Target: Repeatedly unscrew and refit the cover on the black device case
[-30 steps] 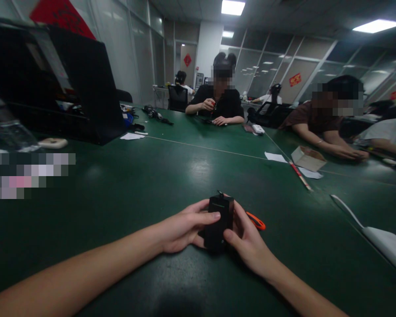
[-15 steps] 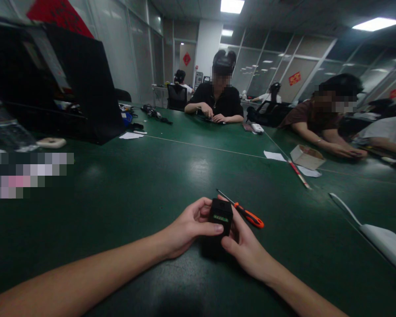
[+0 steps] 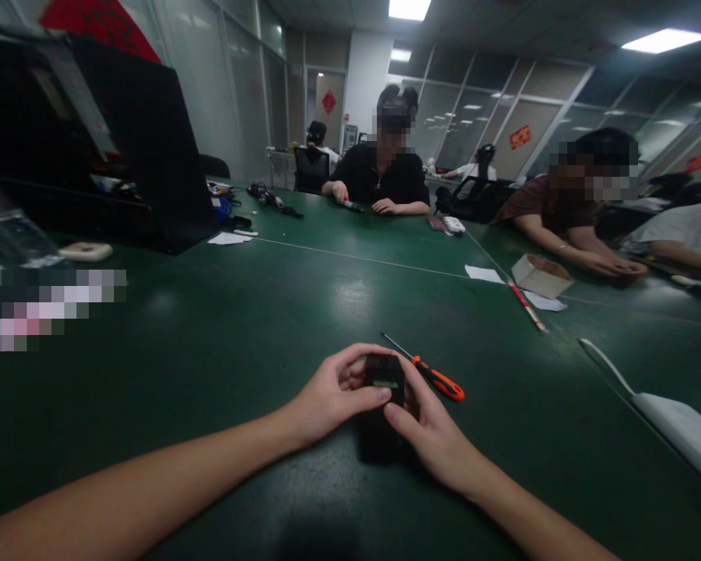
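Both hands hold a small black box [image 3: 384, 369] with a green strip on its near side, low in the middle of the head view. My left hand [image 3: 339, 389] grips its left side, thumb across the front below the strip. On the right side, my right hand [image 3: 429, 421] is wrapped round the box, with its thumb at the front. Just beyond my right hand, a screwdriver [image 3: 438, 379] with an orange and black handle lies on the green table [image 3: 239, 327]. The underside of the box and several fingertips are hidden.
Across the table sits a person in black [image 3: 379, 175]; another person [image 3: 537, 202] is at the right. An open carton [image 3: 540, 276], a red and white strip [image 3: 526, 306] and a white object [image 3: 678, 428] lie right. A large black panel [image 3: 146, 148] stands left.
The black box has tilted and shifted slightly left, and my right thumb has come up against its front. The person across has moved one hand aside, now holding an orange-tipped tool.
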Available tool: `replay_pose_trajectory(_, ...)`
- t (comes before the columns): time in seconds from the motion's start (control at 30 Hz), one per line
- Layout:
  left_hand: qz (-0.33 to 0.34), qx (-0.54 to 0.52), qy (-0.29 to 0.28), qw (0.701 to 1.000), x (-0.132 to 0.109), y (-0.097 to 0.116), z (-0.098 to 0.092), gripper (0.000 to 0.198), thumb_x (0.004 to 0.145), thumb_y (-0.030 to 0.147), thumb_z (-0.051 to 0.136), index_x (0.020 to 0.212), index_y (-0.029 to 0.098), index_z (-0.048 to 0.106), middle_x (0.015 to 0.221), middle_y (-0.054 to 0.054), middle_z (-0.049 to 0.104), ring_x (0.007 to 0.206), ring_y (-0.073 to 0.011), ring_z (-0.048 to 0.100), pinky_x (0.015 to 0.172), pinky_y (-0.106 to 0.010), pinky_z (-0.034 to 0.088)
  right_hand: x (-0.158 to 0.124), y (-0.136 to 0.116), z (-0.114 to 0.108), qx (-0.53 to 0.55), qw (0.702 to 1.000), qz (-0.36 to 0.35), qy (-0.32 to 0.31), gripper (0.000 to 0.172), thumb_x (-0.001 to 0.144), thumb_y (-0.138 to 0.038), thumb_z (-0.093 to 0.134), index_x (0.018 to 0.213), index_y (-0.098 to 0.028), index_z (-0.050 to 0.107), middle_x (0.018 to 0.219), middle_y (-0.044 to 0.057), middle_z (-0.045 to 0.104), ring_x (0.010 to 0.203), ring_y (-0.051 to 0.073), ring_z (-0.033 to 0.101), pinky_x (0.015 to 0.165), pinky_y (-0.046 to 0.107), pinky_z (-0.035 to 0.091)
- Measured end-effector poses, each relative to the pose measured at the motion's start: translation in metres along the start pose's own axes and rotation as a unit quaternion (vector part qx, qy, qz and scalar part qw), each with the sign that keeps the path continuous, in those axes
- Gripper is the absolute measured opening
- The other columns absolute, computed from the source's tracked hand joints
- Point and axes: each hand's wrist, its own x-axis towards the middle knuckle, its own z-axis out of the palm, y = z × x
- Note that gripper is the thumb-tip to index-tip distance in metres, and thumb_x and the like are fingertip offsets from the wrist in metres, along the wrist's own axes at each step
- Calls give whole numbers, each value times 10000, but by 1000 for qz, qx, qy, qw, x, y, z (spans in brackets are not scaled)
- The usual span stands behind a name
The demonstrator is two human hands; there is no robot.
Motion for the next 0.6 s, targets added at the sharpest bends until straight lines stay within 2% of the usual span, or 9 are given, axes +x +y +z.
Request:
replay_pose_trajectory(0.23, -13, 79, 48, 996, 1, 0, 1, 427, 775, 309, 744, 1162, 179, 620, 1032, -85, 727, 925, -233, 692, 822, -331, 518, 4, -3, 3, 23, 999, 33, 7, 493, 882, -435, 628, 1307, -235, 480, 1244, 84, 639, 1153, 252, 606, 1003, 428, 465)
replay_pose_trajectory(0.37, 5, 126, 28, 992, 0, -1, 5, 433, 853, 371, 653, 1239, 194, 570, 1131, -100, 684, 1015, -245, 664, 869, -344, 512, 7, 2, 0, 33, 998, 46, 17, 454, 873, -444, 632, 1255, -227, 515, 1144, 69, 682, 1064, 252, 648, 931, 414, 505)
replay_pose_trajectory(0.43, 14, 149, -10, 989, -3, 0, 6, 642, 785, 368, 732, 1350, 223, 464, 1266, -117, 606, 1120, -266, 615, 922, -359, 501, 8, 5, -1, 52, 997, 57, 29, 439, 866, -452, 636, 1231, -236, 526, 1134, 62, 682, 1014, 250, 669, 911, 418, 519)
replay_pose_trajectory(0.53, 12, 195, -60, 979, -8, 2, 7, 1169, 575, 335, 887, 1503, 283, 177, 1501, -159, 350, 1294, -328, 474, 972, -400, 494, 8, 8, -1, 98, 989, 93, 57, 466, 858, -485, 628, 1243, -250, 510, 1081, 56, 693, 841, 240, 712, 784, 418, 566)
replay_pose_trajectory(0.6, 20, 235, -60, 970, -11, 3, 7, 1306, 510, 334, 913, 1524, 294, 92, 1562, -169, 203, 1345, -358, 401, 1006, -433, 477, 8, 9, -1, 107, 986, 107, 75, 494, 845, -502, 636, 1247, -248, 505, 1041, 55, 702, 757, 231, 715, 706, 399, 576)
